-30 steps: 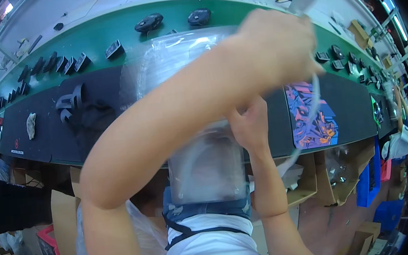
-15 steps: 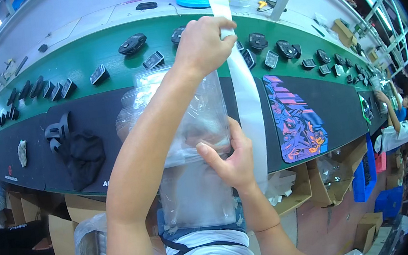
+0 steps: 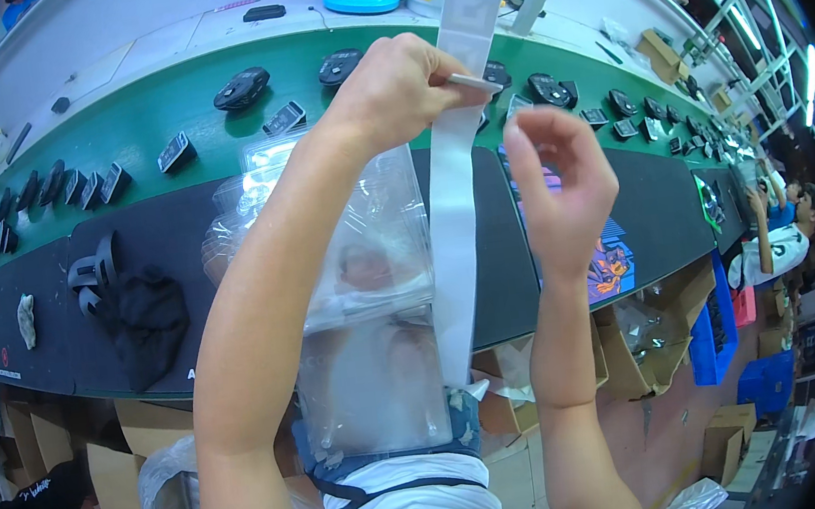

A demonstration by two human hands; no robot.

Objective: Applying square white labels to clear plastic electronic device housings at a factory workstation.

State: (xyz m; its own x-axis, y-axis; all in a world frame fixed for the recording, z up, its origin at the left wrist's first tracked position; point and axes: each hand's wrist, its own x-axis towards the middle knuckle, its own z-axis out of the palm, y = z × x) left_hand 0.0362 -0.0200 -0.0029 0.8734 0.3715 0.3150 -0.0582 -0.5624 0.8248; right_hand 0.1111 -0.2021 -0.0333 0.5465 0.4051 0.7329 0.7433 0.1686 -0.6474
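Pinching the long, flat white strip [image 3: 454,204] beside clear plastic packs [image 3: 387,207], the left hand [image 3: 400,86] should hold it taut; I can't tell whether the curled right hand [image 3: 565,181] grips anything.

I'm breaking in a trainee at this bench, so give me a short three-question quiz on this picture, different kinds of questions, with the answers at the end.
1. What is in the grip of the person's left hand?
2. True or false: the patterned mouse pad lies to the right of the black cloth.
3. Fill in the blank: the stacked packages are made of clear ____.

Key: 1. a white label strip; 2. true; 3. plastic.
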